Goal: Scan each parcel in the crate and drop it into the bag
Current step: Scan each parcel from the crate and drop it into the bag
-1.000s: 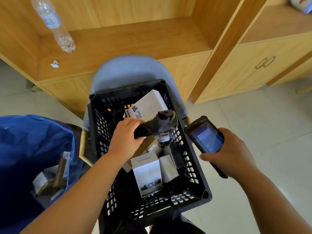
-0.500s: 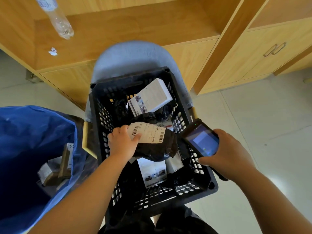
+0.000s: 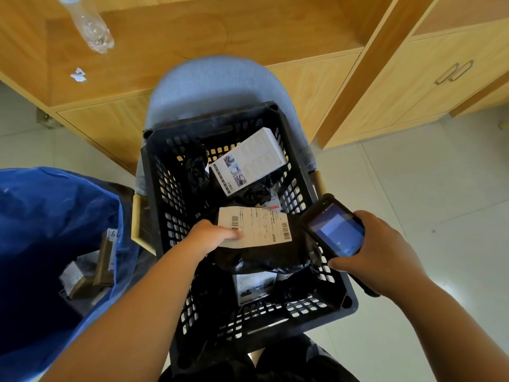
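A black plastic crate (image 3: 165, 188) sits on a grey-blue chair and holds several parcels. My left hand (image 3: 212, 238) grips a black bagged parcel (image 3: 264, 257) above the crate, its shipping label with barcodes facing up. My right hand (image 3: 377, 249) holds a handheld scanner (image 3: 333, 230) just right of the label, screen lit. A white box (image 3: 248, 161) leans at the crate's far end and another white box (image 3: 253, 288) lies under the held parcel. The blue bag (image 3: 41, 230) stands open at the left with parcels inside.
The grey-blue chair (image 3: 209, 81) backs onto a wooden cabinet (image 3: 303, 78). A clear plastic bottle (image 3: 91, 26) and a paper scrap (image 3: 78, 75) lie on the wooden shelf. Light tiled floor (image 3: 427, 188) spreads to the right.
My left hand lifted the black parcel and turned it label-up. My right hand brought the scanner closer to the label.
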A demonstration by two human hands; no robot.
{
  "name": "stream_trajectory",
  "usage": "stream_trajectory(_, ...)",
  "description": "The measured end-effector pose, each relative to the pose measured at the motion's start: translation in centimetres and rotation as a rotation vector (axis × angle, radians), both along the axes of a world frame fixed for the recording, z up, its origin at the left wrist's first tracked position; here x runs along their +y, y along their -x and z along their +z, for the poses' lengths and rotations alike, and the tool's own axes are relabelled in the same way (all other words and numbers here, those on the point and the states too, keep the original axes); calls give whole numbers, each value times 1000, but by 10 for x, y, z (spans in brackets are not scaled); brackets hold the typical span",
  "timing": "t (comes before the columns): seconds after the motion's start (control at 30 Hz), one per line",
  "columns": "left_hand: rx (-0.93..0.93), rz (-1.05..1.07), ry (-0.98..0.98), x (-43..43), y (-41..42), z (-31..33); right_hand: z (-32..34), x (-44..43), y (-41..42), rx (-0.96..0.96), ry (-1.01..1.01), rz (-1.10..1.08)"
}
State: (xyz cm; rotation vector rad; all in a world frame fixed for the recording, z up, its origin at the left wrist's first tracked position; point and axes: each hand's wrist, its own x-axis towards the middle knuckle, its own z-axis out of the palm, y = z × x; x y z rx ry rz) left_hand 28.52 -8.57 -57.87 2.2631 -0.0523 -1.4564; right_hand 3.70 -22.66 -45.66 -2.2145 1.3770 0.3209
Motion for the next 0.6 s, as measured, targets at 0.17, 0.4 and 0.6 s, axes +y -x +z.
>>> stream_trajectory(0.17,71,132,185,6,5,15,3,0,-4,-34,-5,2)
stream_trajectory(0.4,100,170,368,16,-1,45,9,6,-8,-63,18,26)
stream_trajectory(0.6,-58,293,563,27,-7,60,18,13,-19,-72,30,99)
